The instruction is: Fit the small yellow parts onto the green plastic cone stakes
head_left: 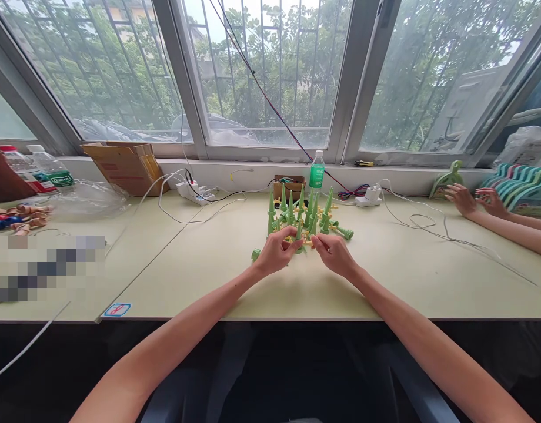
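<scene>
Several green cone-shaped pieces [328, 207] with small yellow parts stand in a cluster on the pale table [182, 282]. At the near side of this cluster my left hand [277, 251] is closed round one green cone [299, 230]. My right hand [333, 252], just to the right, pinches a small yellow part [309, 241] beside that cone. Whether the yellow part touches the cone is too small to tell. One short green piece [256, 254] lies left of my left hand, and a green piece [344, 232] lies on its side at the right of the cluster.
Behind the cluster are a small brown box [279, 189] and a green bottle [317, 170]. White cables [447, 235] and power strips [368, 200] lie along the windowsill. Another person's hands [461, 198] are at the far right, by green hangers [535, 188]. A cardboard box [124, 167] stands back left.
</scene>
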Tool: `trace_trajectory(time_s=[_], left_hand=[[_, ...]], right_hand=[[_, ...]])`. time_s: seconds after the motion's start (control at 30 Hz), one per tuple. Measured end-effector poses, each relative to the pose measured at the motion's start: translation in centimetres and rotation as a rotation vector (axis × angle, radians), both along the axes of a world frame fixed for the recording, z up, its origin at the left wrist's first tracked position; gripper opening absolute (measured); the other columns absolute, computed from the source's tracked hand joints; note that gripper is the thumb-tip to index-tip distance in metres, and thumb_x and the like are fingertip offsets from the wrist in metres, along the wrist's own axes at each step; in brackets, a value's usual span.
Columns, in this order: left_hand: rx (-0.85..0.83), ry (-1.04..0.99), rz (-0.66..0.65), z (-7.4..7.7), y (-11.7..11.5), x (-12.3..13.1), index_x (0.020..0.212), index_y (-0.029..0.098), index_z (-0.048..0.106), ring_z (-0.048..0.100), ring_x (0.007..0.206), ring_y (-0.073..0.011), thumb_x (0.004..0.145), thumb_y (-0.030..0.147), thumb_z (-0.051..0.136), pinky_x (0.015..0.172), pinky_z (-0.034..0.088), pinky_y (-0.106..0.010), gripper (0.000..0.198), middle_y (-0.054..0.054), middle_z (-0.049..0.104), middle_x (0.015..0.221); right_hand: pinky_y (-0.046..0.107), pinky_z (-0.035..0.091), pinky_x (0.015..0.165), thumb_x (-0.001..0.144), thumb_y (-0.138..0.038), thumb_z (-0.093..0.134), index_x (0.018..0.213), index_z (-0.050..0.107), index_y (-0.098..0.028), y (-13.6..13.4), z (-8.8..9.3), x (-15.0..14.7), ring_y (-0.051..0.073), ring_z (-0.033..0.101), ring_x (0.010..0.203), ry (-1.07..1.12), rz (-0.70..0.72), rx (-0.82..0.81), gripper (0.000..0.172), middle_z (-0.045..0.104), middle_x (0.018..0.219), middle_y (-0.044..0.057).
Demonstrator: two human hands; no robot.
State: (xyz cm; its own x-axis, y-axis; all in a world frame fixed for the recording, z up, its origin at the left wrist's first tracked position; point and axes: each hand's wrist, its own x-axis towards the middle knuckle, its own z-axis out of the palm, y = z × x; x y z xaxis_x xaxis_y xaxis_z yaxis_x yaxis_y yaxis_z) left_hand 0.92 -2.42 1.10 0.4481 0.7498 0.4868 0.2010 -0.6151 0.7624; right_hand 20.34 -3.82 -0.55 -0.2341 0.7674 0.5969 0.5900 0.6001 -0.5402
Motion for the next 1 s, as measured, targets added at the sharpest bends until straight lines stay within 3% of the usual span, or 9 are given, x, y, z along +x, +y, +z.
trace_trajectory(time_s=[0.17, 0.33, 0.53, 0.7, 0.87, 1.0], left_hand=[[-0.017, -0.016, 0.030, -0.08, 0.15, 0.00, 0.087, 0.016, 0.051, 0.032, 0.038, 0.0008, 0.088, 0.038, 0.055, 0.034, 0.025, -0.017, 0.022, -0.001, 0.058, 0.087], [-0.025, -0.029, 0.045, -0.04, 0.18, 0.01, 0.088, 0.016, 0.052, 0.032, 0.038, 0.0008, 0.087, 0.039, 0.056, 0.033, 0.025, -0.017, 0.024, -0.002, 0.058, 0.088], [-0.016, -0.016, 0.005, -0.25, 0.05, 0.04, 0.083, 0.017, 0.048, 0.028, 0.039, 0.0001, 0.087, 0.037, 0.056, 0.035, 0.021, -0.018, 0.022, 0.001, 0.052, 0.077], [0.012, 0.036, -0.012, -0.45, -0.01, -0.06, 0.087, 0.018, 0.050, 0.027, 0.039, -0.0022, 0.089, 0.037, 0.054, 0.036, 0.022, -0.018, 0.020, 0.005, 0.041, 0.062], [0.013, 0.036, -0.005, -0.45, 0.02, 0.01, 0.087, 0.017, 0.049, 0.029, 0.039, -0.0023, 0.088, 0.038, 0.054, 0.036, 0.023, -0.018, 0.021, 0.005, 0.042, 0.063], [0.011, 0.003, 0.015, -0.29, 0.03, 0.12, 0.085, 0.017, 0.049, 0.027, 0.038, -0.0005, 0.088, 0.037, 0.054, 0.035, 0.020, -0.018, 0.021, 0.002, 0.050, 0.073]], right_hand=[[0.026, 0.036, 0.053, 0.098, -0.047, 0.035, 0.070, 0.054, -0.019, -0.11, 0.14, 0.03, 0.012, 0.042, 0.048, 0.034, 0.013, -0.040, 0.044, 0.047, 0.053, -0.002], [0.026, 0.040, 0.051, 0.093, -0.046, 0.048, 0.097, 0.056, -0.020, -0.25, 0.15, -0.03, 0.013, 0.049, 0.052, 0.091, 0.105, -0.084, 0.028, 0.056, 0.064, 0.000], [0.025, 0.039, 0.053, 0.094, -0.042, 0.046, 0.086, 0.056, -0.020, -0.14, 0.07, -0.03, 0.012, 0.045, 0.054, 0.058, 0.126, -0.062, 0.026, 0.054, 0.065, -0.001], [0.025, 0.033, 0.053, 0.097, -0.042, 0.040, 0.072, 0.054, -0.019, 0.08, -0.07, 0.04, 0.011, 0.038, 0.051, -0.025, 0.078, -0.033, 0.038, 0.047, 0.057, -0.002], [0.025, 0.036, 0.057, 0.100, -0.046, 0.029, 0.065, 0.052, -0.019, 0.12, -0.10, 0.03, 0.012, 0.044, 0.052, -0.025, 0.075, -0.057, 0.050, 0.050, 0.057, -0.001], [0.025, 0.035, 0.055, 0.099, -0.047, 0.032, 0.073, 0.051, -0.019, -0.11, 0.14, -0.04, 0.012, 0.043, 0.050, 0.001, 0.063, -0.076, 0.043, 0.048, 0.056, -0.002]])
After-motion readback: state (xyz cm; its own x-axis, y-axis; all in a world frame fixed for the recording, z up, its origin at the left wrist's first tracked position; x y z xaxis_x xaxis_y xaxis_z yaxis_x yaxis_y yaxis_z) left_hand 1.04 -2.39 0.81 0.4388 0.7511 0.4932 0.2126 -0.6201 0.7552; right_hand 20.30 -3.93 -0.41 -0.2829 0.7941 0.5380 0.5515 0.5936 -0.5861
